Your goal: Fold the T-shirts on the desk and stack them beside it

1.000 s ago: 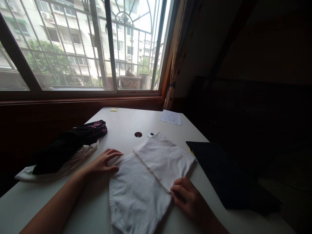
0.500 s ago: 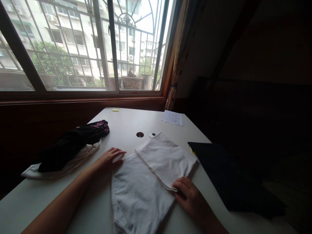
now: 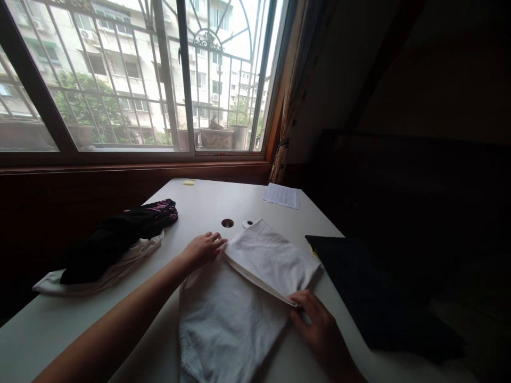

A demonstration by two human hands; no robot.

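White trousers [image 3: 227, 319] lie on the table in front of me, the far part folded back over the rest as a flap [image 3: 271, 252]. My left hand [image 3: 205, 249] is closed at the flap's left corner, fingertips on the cloth edge. At the near right corner, my right hand [image 3: 315, 322] pinches the flap's edge between thumb and fingers. Between the two hands this edge runs in a taut diagonal line, slightly raised. The trousers' lower end passes out of the bottom of the view.
Black clothing with pink print [image 3: 115, 239] lies over a whitish garment [image 3: 91, 287] at left. Dark folded cloth [image 3: 359, 287] lies along the right edge of the white table [image 3: 211, 199]. Papers [image 3: 281, 196], a yellow note [image 3: 189, 182] and a cable hole [image 3: 227, 223] are further back, below the window.
My left hand has moved right and slightly away from me, from beside the trousers onto the flap's corner, and its fingers have closed. My right hand has raised its corner slightly.
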